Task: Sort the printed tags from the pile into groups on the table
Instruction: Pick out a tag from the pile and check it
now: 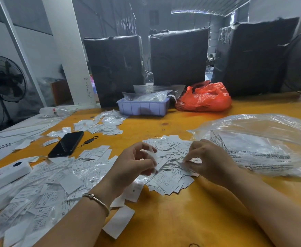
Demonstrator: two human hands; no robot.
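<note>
A heap of small white printed tags lies in the middle of the orange table. My left hand hovers over its left side, fingers curled round a small stack of white tags. At the heap's right side, my right hand pinches a single tag between thumb and fingertips. A much wider spread of tags, some in clear sleeves, covers the table to the left. A further group of tags lies farther back.
A black phone with a key strap and a white device lie at the left. A large clear plastic bag sits at the right. Behind stand a lilac tray, a red bag and black wrapped bales.
</note>
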